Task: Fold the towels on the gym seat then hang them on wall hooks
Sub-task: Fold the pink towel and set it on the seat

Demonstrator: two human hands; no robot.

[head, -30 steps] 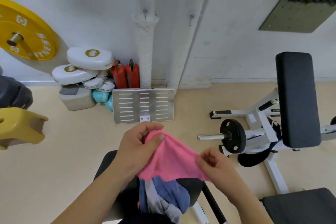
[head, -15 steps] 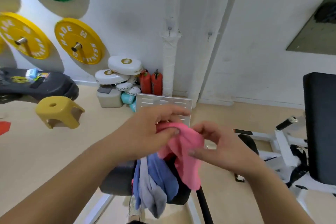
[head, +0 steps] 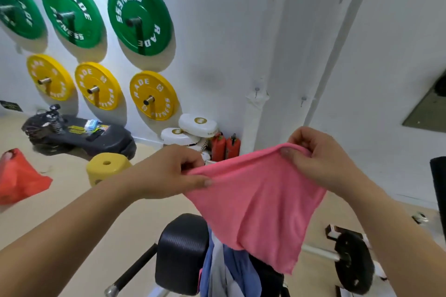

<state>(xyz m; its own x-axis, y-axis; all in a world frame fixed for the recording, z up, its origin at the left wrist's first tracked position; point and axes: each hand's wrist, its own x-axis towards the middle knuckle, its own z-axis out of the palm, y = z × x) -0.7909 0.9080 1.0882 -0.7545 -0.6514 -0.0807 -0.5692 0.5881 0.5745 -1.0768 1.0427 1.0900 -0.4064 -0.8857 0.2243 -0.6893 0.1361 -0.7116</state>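
Fingers of the left hand pinch one top corner of the pink towel and the right hand pinches the other, so the cloth hangs spread in the air above the gym seat, probably to square it for a fold. The orange bag on the floor hides its contents, while the seat carries blue and grey towels draped over its right side.
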